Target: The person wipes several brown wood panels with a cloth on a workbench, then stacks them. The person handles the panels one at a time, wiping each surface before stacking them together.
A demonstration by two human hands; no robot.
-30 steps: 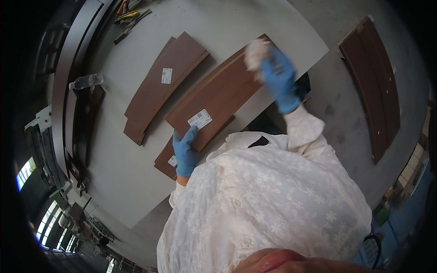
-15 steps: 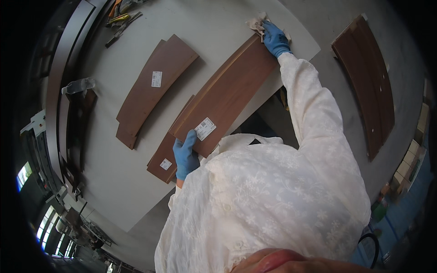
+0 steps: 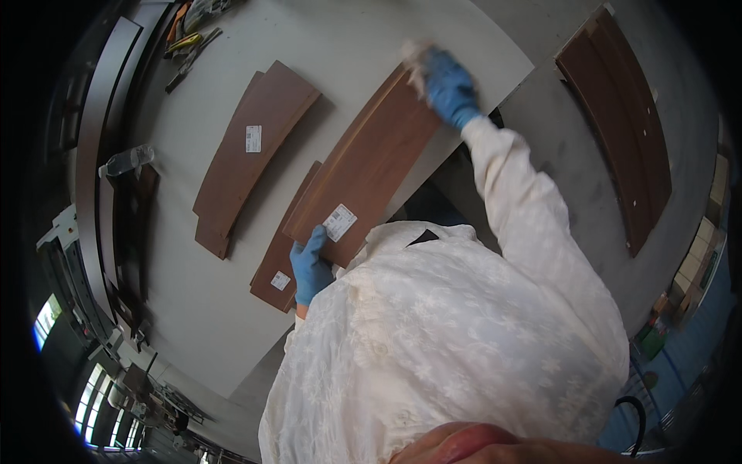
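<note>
A long reddish-brown wooden panel (image 3: 371,155) with a white label lies slanted across the light table in front of me. My left hand (image 3: 311,267), in a blue glove, grips its near end, thumb on top beside the label and the fingers hidden beneath. At the far end my right hand (image 3: 448,87), also blue-gloved and smeared by motion, holds a beige cloth (image 3: 417,66) against the panel's end. Partly under the held panel lies another brown panel (image 3: 270,271) with its own label.
A third labelled brown panel (image 3: 251,158) lies to the left on the table (image 3: 193,309). Further left are a clear plastic bottle (image 3: 127,161) and long dark boards (image 3: 97,155). Hand tools (image 3: 189,50) lie at the far left. More brown panels (image 3: 618,124) rest off to the right.
My right hand and the cloth have shifted left at the panel's far end. My left hand keeps its grip on the near end. The whole view has moved slightly.
</note>
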